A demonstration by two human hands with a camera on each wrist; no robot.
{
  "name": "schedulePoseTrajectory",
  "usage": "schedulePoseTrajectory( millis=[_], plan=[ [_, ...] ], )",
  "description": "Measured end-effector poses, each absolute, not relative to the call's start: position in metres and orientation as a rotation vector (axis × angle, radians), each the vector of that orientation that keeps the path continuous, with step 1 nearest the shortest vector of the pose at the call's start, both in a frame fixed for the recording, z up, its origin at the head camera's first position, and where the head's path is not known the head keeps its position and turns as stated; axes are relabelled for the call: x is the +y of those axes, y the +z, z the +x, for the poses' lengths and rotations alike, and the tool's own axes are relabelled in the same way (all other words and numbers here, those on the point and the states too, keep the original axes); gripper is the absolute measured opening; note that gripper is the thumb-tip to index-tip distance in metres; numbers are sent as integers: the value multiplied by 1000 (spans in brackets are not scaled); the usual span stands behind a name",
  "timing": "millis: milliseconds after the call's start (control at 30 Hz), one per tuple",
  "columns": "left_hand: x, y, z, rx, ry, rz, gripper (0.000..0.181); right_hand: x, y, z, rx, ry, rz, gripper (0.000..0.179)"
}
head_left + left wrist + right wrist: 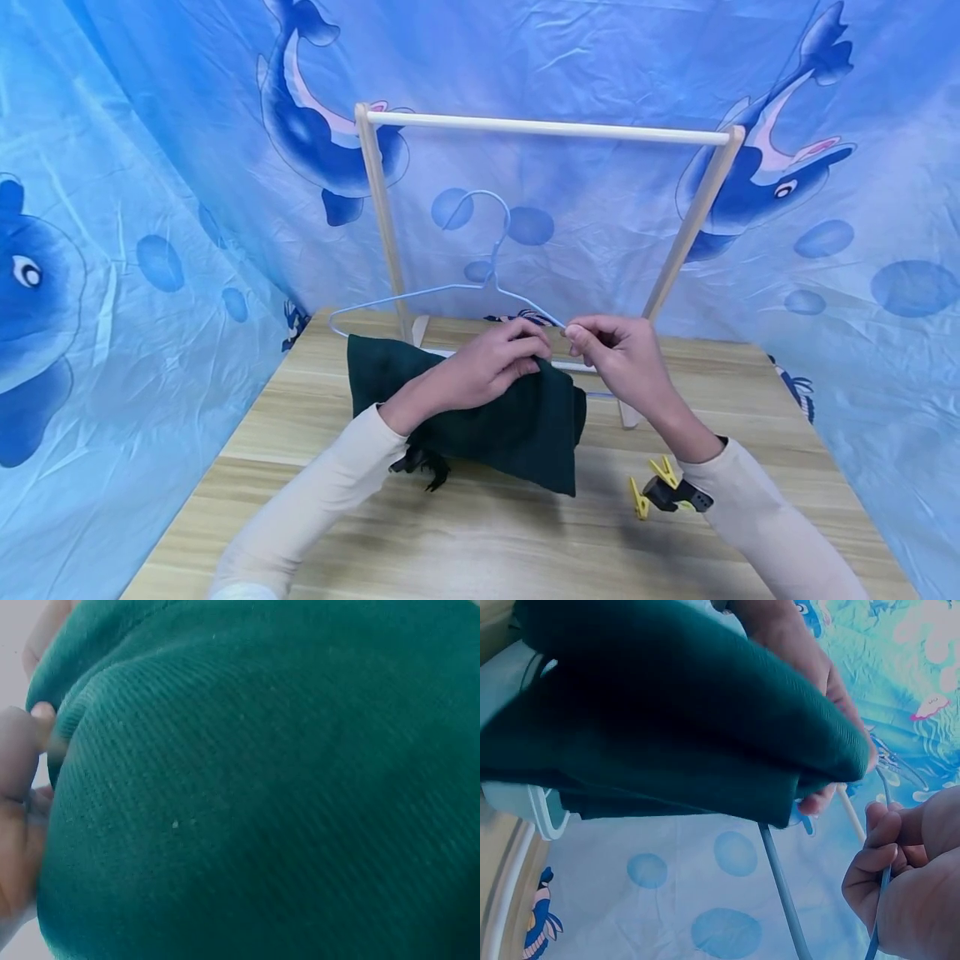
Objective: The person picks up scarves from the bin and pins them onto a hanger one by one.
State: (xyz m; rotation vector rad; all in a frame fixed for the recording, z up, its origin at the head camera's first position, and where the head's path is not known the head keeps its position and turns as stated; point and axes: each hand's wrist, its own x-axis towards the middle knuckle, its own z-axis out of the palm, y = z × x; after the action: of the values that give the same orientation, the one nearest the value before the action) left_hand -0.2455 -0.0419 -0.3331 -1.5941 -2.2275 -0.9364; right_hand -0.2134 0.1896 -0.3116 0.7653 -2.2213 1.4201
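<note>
A: What carries it all?
B: One wooden table (262, 467). One rack (543, 127) stands toward its far edge.
A: And the hanger?
B: One blue wire hanger (492, 275), held up before the rack. It looks thin, light and springy; take it at a shoulder.
A: The cloth?
B: One dark green cloth (487, 433), raised above the table's middle, apparently draped over the hanger's lower wire. I'd expect it soft, limp and light, hard to break but apt to slide on smooth wire. Pinch it along the top fold.
A: Fingers?
B: Two hands. The left hand (498, 358) pinches the cloth's top edge; whether wire too, I can't tell. The right hand (626, 362) has thumb and finger clamped on the hanger's right shoulder.
A: Smallest?
B: At least two yellow clips (639, 500), between the table's middle and right edge; a black wrist device (663, 493) may hide more.
</note>
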Motion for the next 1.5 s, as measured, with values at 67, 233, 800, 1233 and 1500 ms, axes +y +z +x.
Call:
schedulePoseTrajectory(
  millis=[67,233,800,1233,1500],
  plan=[
    [-43,-333,-242,-2217,-933,-1665,14,189,-311,-213,-2220,1412,763,14],
    [-46,-333,-234,-2249,-875,-1772,14,189,-311,-212,-2225,1396,756,13],
    [-29,-329,-218,-2618,-569,-1273,24,186,-314,-211,-2240,1428,755,11],
    [-24,-332,-217,-2656,-576,-1028,13,184,-316,-212,-2223,1464,785,11],
    [-28,-327,-219,-2522,-802,-625,19,183,-321,-212,-2245,1469,771,11]
  ],
)
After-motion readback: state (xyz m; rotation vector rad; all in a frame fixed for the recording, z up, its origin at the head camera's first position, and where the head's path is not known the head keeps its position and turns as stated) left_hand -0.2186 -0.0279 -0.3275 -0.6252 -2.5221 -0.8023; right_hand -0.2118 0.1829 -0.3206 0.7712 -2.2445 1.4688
